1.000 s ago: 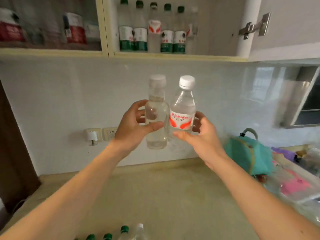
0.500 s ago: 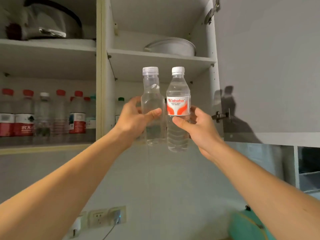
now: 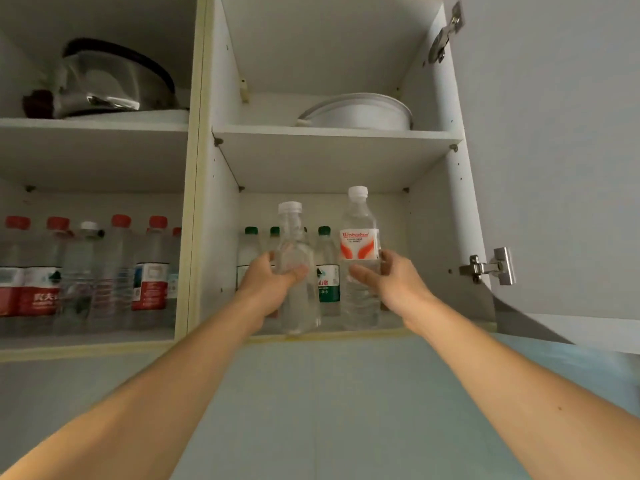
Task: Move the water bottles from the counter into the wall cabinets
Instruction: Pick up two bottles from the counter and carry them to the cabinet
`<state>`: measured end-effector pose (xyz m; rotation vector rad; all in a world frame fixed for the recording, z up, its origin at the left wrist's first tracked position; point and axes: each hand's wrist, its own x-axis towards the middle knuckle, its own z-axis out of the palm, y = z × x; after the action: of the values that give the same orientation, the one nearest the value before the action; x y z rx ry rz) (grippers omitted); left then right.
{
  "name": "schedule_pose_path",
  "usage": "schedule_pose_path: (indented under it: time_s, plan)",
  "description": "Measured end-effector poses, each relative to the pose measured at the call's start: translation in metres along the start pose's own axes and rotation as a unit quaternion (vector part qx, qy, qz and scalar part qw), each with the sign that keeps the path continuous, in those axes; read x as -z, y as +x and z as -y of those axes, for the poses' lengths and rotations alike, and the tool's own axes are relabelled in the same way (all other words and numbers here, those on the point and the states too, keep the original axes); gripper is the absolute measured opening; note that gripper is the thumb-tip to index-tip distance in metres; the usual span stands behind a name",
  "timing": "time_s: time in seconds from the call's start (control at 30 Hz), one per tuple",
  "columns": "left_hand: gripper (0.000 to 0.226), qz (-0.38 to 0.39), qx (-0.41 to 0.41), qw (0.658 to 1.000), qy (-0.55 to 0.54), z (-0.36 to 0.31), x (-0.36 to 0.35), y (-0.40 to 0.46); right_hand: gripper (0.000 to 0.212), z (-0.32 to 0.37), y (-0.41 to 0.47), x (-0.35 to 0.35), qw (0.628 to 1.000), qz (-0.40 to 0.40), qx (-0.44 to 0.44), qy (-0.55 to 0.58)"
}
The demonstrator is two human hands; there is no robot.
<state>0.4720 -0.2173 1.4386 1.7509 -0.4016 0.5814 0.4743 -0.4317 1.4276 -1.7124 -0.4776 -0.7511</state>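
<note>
Both forearms are left bare right down to the left hand (image 3: 273, 282) and right hand (image 3: 391, 282), no sleeves or jewellery worn.

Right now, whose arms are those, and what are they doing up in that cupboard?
Those arms belong to a person wearing a camera on their head, so you see what they see, looking up at a wall cabinet. There is no machine, just two hands. The left hand holds a plain bottle with no label. The right hand holds a bottle with a red and white label. Both are at the front edge of the lower shelf, where green-capped bottles already stand behind. Next door, the left compartment has red-capped bottles. Higher up sit a white bowl and a shiny pot. The cabinet door hangs open on the right.
</note>
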Motion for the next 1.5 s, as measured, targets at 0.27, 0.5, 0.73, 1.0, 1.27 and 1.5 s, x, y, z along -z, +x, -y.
schedule_pose_path:
  time_s: [0.27, 0.5, 0.73, 1.0, 1.27, 1.5]
  plan:
    - [0.051, 0.062, -0.024, 0.995, 0.073, 0.021, -0.006, 0.040, 0.023, -0.021, 0.039, -0.001, 0.995, 0.073, -0.013, -0.062]
    - [0.053, 0.066, -0.045, 0.990, 0.114, 0.033, -0.019, 0.062, 0.026, -0.031, 0.053, -0.014, 0.992, 0.106, -0.023, -0.062]
    - [0.051, 0.070, -0.033, 0.988, 0.135, 0.029, -0.022, 0.067, 0.026, -0.032, 0.054, -0.018, 0.992, 0.112, -0.039, -0.047]
    - [0.051, 0.018, -0.056, 0.970, 0.235, 0.018, -0.010, 0.047, 0.031, -0.024, 0.044, -0.022, 0.989, 0.074, -0.057, -0.117]
    - [0.030, -0.016, -0.255, 0.950, 0.181, 0.019, 0.047, -0.044, 0.026, -0.001, -0.052, -0.060, 0.944, -0.162, 0.175, -0.229]
    - [0.024, 0.047, -0.198, 0.968, 0.146, 0.113, 0.089, -0.129, 0.018, -0.046, -0.188, -0.126, 0.972, -0.078, 0.138, -0.175]
